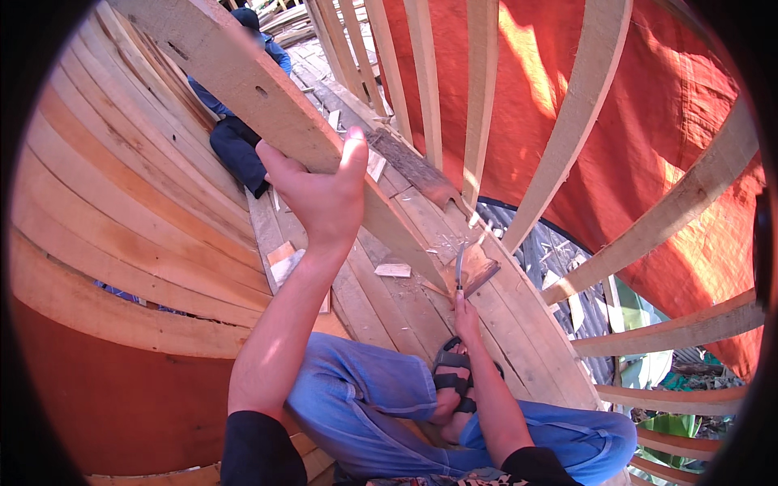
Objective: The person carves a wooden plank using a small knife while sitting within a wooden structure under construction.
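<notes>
1. Head view: the left hand [320,194] grasps a long pale wooden plank [296,121], apparently steadying its slant; the lower end reaches down toward the right edge of the tan board floor [527,340].
2. The right hand [465,318] clasps a slim curved metal knife [459,267], blade near that end, presumably for control.

Right in front of me, the left hand [320,194] grips a long plank [279,121] slanting down toward the board floor [531,332]; the right hand [466,318] holds a curved knife [459,266] near its lower end, another person [239,154] partly hidden beyond
</notes>
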`<action>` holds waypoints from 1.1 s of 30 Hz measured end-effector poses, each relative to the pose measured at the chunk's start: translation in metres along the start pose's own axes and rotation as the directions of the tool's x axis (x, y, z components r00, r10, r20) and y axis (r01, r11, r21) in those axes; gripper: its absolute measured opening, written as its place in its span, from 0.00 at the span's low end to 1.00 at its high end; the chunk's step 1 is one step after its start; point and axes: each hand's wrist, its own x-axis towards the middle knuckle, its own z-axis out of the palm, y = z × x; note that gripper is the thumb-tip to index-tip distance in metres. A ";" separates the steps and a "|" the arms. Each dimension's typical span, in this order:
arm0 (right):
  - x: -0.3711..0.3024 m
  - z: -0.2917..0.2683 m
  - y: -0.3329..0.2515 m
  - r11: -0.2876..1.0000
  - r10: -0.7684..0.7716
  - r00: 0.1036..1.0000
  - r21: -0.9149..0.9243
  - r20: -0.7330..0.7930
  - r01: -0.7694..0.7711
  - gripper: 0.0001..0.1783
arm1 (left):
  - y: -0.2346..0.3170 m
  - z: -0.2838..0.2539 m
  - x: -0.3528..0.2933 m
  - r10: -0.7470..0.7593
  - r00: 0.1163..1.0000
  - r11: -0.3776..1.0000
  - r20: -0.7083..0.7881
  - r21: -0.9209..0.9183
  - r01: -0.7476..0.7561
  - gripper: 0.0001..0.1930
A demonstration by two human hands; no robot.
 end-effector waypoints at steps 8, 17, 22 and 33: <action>-0.002 0.010 -0.010 0.987 0.105 0.965 0.145 -0.240 -0.071 0.26 | 0.002 -0.009 0.005 0.061 0.997 0.985 -0.054 -0.158 -0.069 0.29; -0.010 0.044 0.010 0.921 0.102 0.972 0.389 -0.213 -0.011 0.27 | -0.015 -0.011 0.011 0.133 0.985 0.977 -0.110 -0.150 -0.149 0.24; -0.019 0.002 -0.024 0.960 0.233 0.965 0.189 -0.120 -0.209 0.23 | -0.021 -0.012 -0.003 0.069 0.994 0.985 -0.082 -0.151 -0.081 0.25; -0.037 -0.011 -0.149 0.999 -0.010 1.000 0.048 -0.021 0.011 0.19 | -0.008 0.047 0.015 0.100 0.992 0.993 -0.072 -0.055 -0.104 0.32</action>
